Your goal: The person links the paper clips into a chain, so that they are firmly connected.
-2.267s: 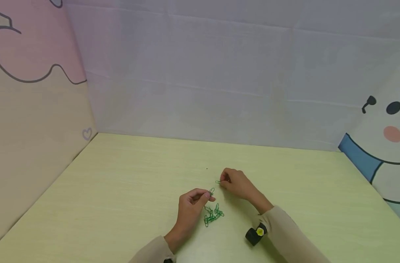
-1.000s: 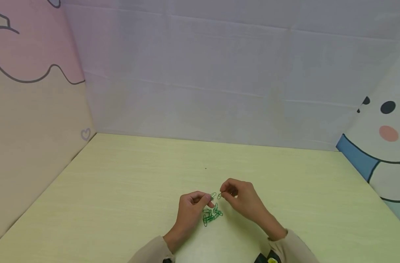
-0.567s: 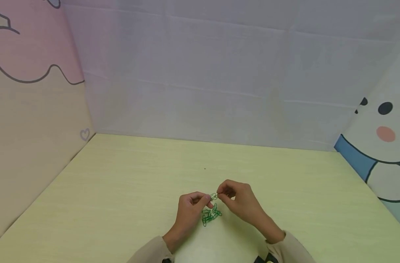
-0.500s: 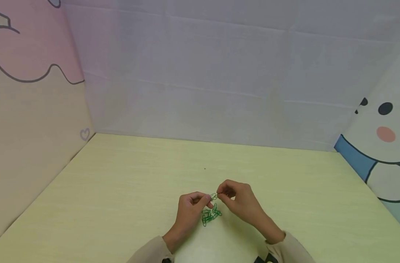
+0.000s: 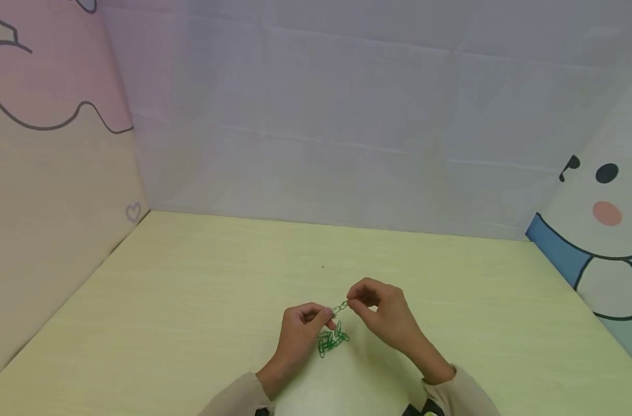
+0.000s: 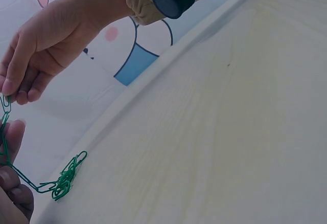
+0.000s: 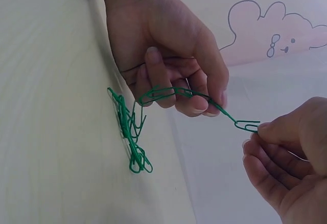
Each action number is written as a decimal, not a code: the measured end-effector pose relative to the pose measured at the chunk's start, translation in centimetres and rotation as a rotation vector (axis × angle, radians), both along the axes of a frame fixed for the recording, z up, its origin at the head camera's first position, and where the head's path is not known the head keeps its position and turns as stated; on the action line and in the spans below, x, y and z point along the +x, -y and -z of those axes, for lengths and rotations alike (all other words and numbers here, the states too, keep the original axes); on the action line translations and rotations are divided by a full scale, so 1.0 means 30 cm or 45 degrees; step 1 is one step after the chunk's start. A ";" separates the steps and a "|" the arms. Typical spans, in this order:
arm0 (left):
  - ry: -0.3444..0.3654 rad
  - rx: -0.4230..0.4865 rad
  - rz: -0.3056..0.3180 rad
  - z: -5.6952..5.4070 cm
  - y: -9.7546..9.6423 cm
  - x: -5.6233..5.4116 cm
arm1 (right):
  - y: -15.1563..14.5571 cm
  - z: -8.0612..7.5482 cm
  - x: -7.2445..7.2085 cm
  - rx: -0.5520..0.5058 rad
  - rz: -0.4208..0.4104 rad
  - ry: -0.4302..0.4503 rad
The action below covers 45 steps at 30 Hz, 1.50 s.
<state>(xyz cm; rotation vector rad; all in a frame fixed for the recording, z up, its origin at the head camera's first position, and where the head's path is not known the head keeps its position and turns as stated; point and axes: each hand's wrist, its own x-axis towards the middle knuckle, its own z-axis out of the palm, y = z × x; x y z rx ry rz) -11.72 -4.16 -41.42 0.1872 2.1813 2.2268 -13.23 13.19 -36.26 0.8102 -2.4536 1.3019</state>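
Observation:
In the head view my left hand (image 5: 297, 332) pinches the upper end of a green paper clip chain (image 7: 163, 92) between thumb and fingers. The right wrist view shows this chain draped across the left fingers and down to the table. My right hand (image 5: 386, 315) pinches the far end of one green paper clip (image 7: 247, 126). This clip meets the chain's end clip between the two hands and looks hooked through it. Below the hands, the rest of the chain lies in a tangled heap (image 6: 66, 180) on the table.
The pale yellow table (image 5: 217, 277) stretches out on all sides of the hands. A grey-white sheet (image 5: 305, 127) rises behind it, with cartoon-printed panels at left and right. A small dark speck (image 5: 323, 267) sits beyond the hands.
The right hand came down toward the left with its paper clip, brought it against the chain's end clip, then drew slightly away up and right. The left hand stayed nearly still.

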 end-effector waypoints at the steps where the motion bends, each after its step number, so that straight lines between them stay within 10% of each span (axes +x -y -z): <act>1: 0.001 0.010 0.015 0.001 0.000 0.000 | -0.002 -0.003 -0.001 -0.005 0.005 0.007; 20: -0.028 -0.012 0.244 0.009 0.011 -0.001 | -0.067 -0.102 -0.008 -0.146 0.125 -0.057; 32: -0.043 -0.035 0.286 0.013 0.019 0.005 | -0.138 -0.152 -0.019 -0.073 0.237 0.157; 45: -0.150 -0.087 0.281 0.026 0.020 0.002 | -0.199 -0.180 -0.027 -0.534 0.071 0.296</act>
